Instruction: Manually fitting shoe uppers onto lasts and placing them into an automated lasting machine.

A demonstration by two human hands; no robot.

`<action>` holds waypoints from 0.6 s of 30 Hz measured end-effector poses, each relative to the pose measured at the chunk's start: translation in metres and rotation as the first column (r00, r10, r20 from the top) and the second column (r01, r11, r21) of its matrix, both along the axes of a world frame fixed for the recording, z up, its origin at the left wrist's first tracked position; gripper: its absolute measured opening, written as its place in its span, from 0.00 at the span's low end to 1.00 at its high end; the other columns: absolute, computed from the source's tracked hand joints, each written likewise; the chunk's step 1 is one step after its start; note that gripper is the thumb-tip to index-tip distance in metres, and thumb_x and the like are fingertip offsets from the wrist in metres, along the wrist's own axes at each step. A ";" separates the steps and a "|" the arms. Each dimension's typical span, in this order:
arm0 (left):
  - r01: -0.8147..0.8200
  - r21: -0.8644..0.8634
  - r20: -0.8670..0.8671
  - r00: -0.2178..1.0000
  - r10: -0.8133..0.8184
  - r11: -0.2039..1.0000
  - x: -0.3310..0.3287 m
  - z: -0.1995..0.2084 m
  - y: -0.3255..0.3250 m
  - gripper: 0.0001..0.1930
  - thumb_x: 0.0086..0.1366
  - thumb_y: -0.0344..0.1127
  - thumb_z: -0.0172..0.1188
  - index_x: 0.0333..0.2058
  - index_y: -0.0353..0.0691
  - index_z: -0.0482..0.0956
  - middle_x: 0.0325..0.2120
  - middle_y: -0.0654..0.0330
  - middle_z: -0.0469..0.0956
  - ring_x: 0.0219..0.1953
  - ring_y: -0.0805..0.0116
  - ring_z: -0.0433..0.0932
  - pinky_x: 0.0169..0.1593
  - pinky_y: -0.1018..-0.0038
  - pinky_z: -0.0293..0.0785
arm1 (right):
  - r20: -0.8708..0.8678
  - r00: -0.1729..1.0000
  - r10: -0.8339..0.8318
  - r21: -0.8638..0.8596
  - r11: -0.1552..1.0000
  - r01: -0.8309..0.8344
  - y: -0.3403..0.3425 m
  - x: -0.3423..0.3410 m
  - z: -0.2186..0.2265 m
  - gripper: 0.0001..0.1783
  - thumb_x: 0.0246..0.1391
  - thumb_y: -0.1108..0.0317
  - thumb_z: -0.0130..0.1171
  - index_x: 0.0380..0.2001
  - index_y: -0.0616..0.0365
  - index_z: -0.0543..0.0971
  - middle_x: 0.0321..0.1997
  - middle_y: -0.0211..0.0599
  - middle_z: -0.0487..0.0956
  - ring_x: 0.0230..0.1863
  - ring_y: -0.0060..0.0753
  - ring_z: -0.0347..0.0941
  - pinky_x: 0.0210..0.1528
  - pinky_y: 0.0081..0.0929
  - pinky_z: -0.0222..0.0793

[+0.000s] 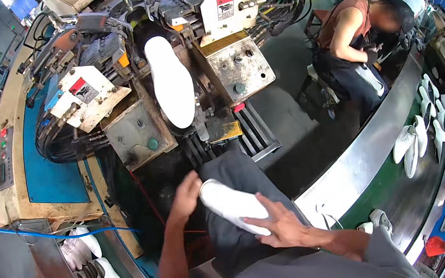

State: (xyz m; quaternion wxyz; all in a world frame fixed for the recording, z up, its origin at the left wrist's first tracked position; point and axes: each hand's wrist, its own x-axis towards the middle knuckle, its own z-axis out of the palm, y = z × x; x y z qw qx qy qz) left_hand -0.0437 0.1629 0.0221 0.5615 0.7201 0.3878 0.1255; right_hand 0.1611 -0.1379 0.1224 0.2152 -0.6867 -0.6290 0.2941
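Observation:
A white shoe (pixel 231 202) lies sole-side up over my lap, slanting from upper left to lower right. My right hand (pixel 281 222) is wrapped round its lower right end, with the thumb and fingers on either side. At the shoe's upper left end is my left hand (pixel 186 196), its fingers curled together and a little blurred; whatever they pinch, if anything, is too small to make out. Ahead of me, another white shoe (pixel 172 83) sits sole-up in the middle of a machine (pixel 238 70), apart from both hands.
White shoes (pixel 102 275) stand at lower left beside a blue cable (pixel 58 235). A control panel (pixel 2 157) is on the left. To the right runs a metal-edged conveyor (pixel 348 169) carrying shoes (pixel 410 145). Beyond it, a seated person (pixel 349 45) handles a white shoe.

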 end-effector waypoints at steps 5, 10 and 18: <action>-0.332 -0.245 0.470 0.781 0.411 0.911 0.111 0.095 0.157 0.38 0.80 0.49 0.63 0.79 0.35 0.62 0.72 0.47 0.72 0.71 0.55 0.75 0.75 0.60 0.68 | 0.218 0.919 -0.328 0.219 0.934 0.281 0.015 0.049 0.036 0.39 0.51 0.58 0.79 0.69 0.30 0.83 0.83 0.76 0.52 0.70 0.78 0.68 0.67 0.59 0.76; 0.008 -0.514 0.564 0.756 0.331 0.858 0.160 0.138 0.213 0.38 0.80 0.46 0.62 0.80 0.41 0.59 0.71 0.48 0.73 0.67 0.56 0.76 0.71 0.57 0.73 | 0.375 0.849 -0.372 0.326 0.910 0.254 0.090 0.088 0.093 0.40 0.48 0.62 0.78 0.69 0.34 0.84 0.84 0.73 0.52 0.72 0.75 0.68 0.66 0.59 0.78; 0.117 -0.239 0.805 0.579 0.130 0.964 0.049 0.163 0.101 0.46 0.76 0.52 0.62 0.82 0.37 0.52 0.73 0.45 0.69 0.74 0.45 0.71 0.74 0.50 0.72 | 0.429 0.839 -0.334 0.495 0.864 0.090 0.289 0.107 0.132 0.40 0.54 0.59 0.76 0.72 0.25 0.79 0.83 0.69 0.55 0.65 0.78 0.72 0.64 0.60 0.79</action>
